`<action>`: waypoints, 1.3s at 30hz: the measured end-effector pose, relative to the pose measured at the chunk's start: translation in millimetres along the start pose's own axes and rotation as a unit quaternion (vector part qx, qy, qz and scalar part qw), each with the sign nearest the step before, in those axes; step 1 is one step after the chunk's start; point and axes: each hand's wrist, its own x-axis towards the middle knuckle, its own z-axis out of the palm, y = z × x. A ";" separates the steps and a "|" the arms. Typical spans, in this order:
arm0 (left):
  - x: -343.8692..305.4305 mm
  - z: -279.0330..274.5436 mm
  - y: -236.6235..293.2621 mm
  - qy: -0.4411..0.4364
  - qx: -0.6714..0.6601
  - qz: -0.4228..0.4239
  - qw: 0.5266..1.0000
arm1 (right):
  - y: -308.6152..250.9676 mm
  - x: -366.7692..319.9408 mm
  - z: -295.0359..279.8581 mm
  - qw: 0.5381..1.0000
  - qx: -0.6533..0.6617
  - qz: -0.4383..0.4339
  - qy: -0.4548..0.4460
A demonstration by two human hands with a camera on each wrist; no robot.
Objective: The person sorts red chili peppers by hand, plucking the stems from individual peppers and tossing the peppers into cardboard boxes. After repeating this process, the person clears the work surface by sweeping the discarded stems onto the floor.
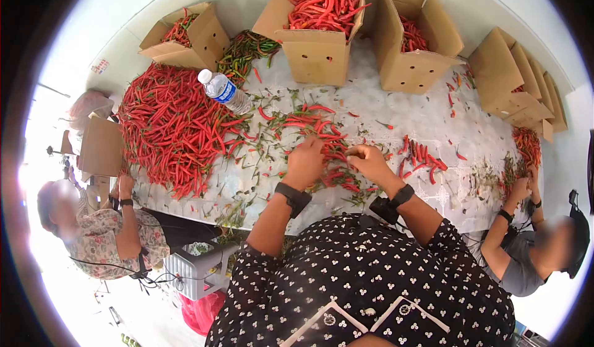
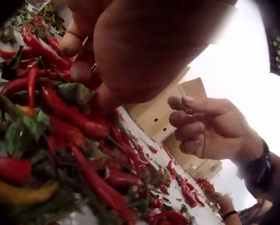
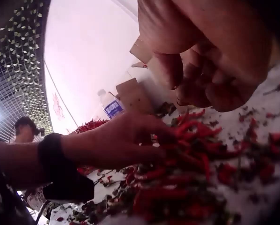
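Reaching down into a loose heap of red chillies (image 1: pixel 331 130) in front of me, my left hand (image 1: pixel 304 161) has its fingertips among the pods. In the left wrist view its thumb and fingers touch red chillies (image 2: pixel 69 112) mixed with green stems and leaves. Thumb and index finger stand apart in the right wrist view. My right hand (image 1: pixel 370 163) hovers just right of the heap, thumb close to a curled index finger, the other fingers folded in. Nothing shows in its grip. A short row of red chillies (image 1: pixel 422 155) lies to its right.
A big mound of red chillies (image 1: pixel 176 124) lies at left, beside a water bottle (image 1: pixel 226 92). Cardboard boxes (image 1: pixel 315 56) with chillies line the back. Stems and leaves litter the white table (image 1: pixel 390 108). A person (image 1: pixel 117 235) works at left, another (image 1: pixel 526 248) at right.
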 end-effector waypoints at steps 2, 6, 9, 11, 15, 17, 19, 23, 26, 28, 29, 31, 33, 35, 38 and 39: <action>-5.1 -4.2 0.5 0.045 -0.039 -0.009 0.998 | 0.6 1.5 4.4 1.000 -0.003 0.002 -0.031; -14.0 -2.0 4.8 0.037 -0.326 -0.173 0.929 | -17.9 4.1 25.4 0.993 0.069 -0.087 -0.035; -18.3 -4.1 6.8 0.045 -0.431 -0.199 0.879 | -36.8 0.1 26.6 0.984 0.144 -0.038 -0.096; -19.2 -12.7 12.8 0.021 -0.426 -0.219 0.878 | -29.2 3.4 27.2 0.985 0.132 -0.020 -0.107; -19.8 -22.1 18.8 0.044 -0.376 -0.239 0.894 | -31.4 -0.1 23.1 0.991 0.077 -0.031 -0.108; -20.0 -19.1 15.8 0.038 -0.356 -0.224 0.906 | -30.7 -1.1 22.9 0.992 0.045 -0.032 -0.110; -17.5 -24.2 20.0 0.003 -0.320 -0.222 0.921 | -32.0 -2.0 22.7 0.990 0.062 -0.028 -0.125; -15.7 -26.5 17.8 -0.040 -0.631 -0.307 0.711 | -31.1 -1.7 16.8 0.978 0.107 -0.043 -0.174; -20.3 -19.6 2.0 -0.055 -0.564 -0.297 0.768 | -29.1 2.0 10.1 0.965 0.140 -0.014 -0.220; -25.8 -23.5 -18.6 -0.017 -0.518 -0.329 0.789 | -18.5 5.2 0.0 0.959 0.184 0.007 -0.217; -28.4 -24.8 -25.2 0.025 -0.470 -0.354 0.808 | -13.0 5.2 -5.3 0.950 0.225 0.023 -0.214; -34.9 -26.8 -27.1 0.102 -0.264 -0.253 0.925 | -10.3 -1.9 -15.2 0.955 0.231 0.054 -0.181; -41.8 -23.9 -22.6 0.173 -0.039 -0.133 0.975 | -5.3 -9.1 -24.4 0.954 0.267 0.070 -0.117; -45.4 -11.7 -6.3 0.025 -0.128 -0.094 0.987 | 19.7 -6.8 -23.0 0.949 0.285 0.056 -0.123; -40.5 -1.0 27.4 -0.062 -0.051 -0.089 0.993 | 28.0 -13.3 -21.8 0.966 0.214 0.081 -0.124; -38.1 2.0 35.4 -0.102 0.004 -0.092 0.991 | 26.8 -16.4 -18.7 0.962 0.225 0.096 -0.123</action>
